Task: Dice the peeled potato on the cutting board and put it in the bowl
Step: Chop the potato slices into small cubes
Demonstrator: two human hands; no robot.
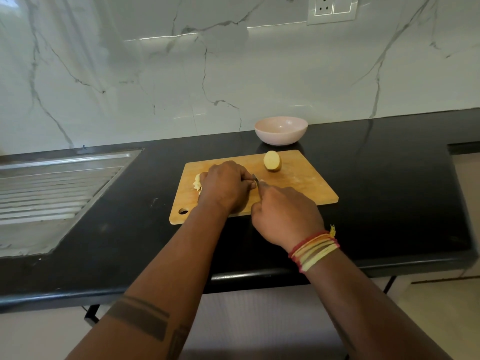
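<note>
With my left hand [225, 187] curled over the potato [197, 182] and my right hand [284, 216] gripping the knife [255, 181], the blade could nick my hidden fingertips.

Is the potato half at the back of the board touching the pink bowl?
Apart. The head view shows the potato half standing on the cutting board, with a strip of board and black counter between it and the bowl.

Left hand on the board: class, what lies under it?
Cut potato pieces poke out at the left hand's left edge, on the cutting board. What its grip covers is hidden.
</note>
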